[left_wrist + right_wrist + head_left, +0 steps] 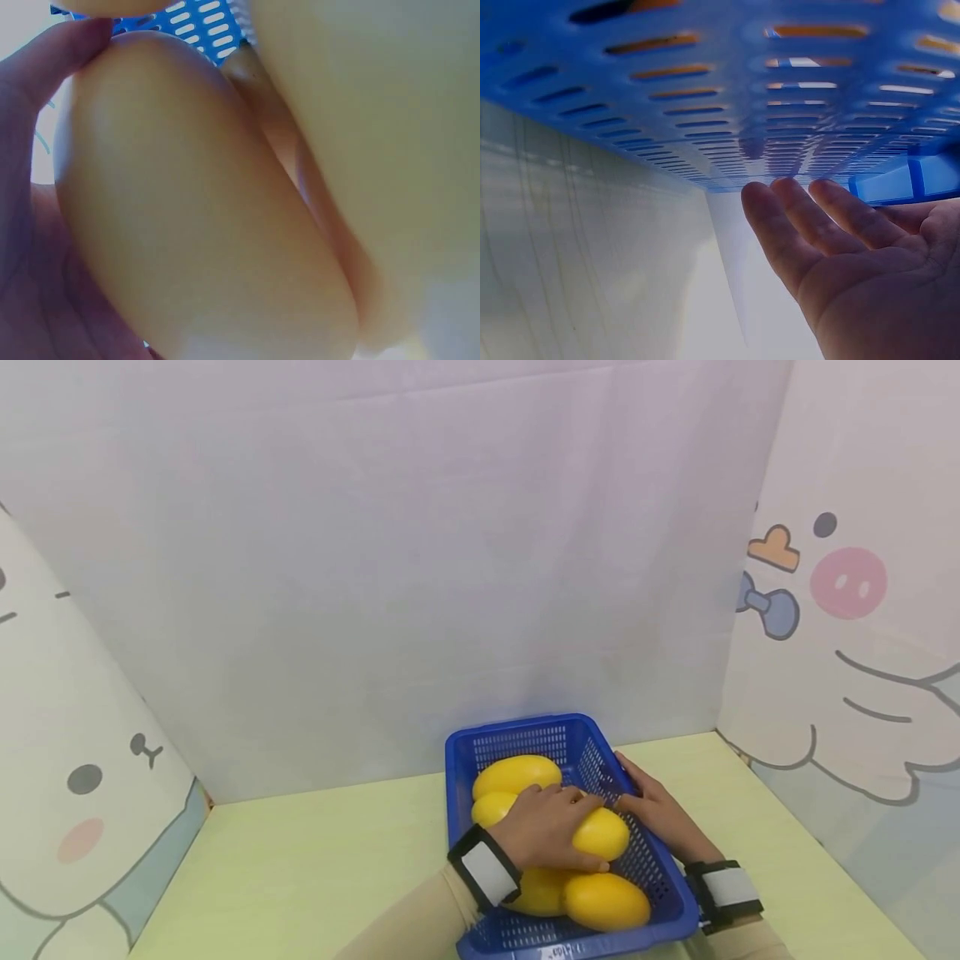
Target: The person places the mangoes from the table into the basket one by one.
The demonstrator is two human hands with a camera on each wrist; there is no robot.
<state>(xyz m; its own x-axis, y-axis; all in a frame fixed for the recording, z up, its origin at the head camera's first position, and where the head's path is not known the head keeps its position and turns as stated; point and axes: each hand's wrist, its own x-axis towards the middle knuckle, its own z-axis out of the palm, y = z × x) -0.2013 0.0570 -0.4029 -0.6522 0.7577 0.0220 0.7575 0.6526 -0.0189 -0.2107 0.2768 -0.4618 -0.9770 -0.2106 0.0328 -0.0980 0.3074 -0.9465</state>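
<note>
A blue plastic basket (pixel 459 777) with slotted walls stands on the table and holds several smooth yellow mangoes (pixel 519 773). My left hand (pixel 551 828) reaches over its left side and grips one mango (pixel 602 835) from above. In the left wrist view, the thumb and palm curve along one side of that mango (pixel 187 195); other mangoes lie close against it. At the basket's right rim my right hand (pixel 660 814) holds on, thumb over the inside edge and fingers outside. The right wrist view shows those fingers (pixel 780 225) against the slotted outer wall.
The pale yellow-green table (pixel 322 860) extends to both sides of the basket. A light cloth backdrop (pixel 412 577) rises close behind it. Side panels with cartoon animals (pixel 847 693) border the table left and right. Orange mangoes (pixel 606 902) fill the basket's near end.
</note>
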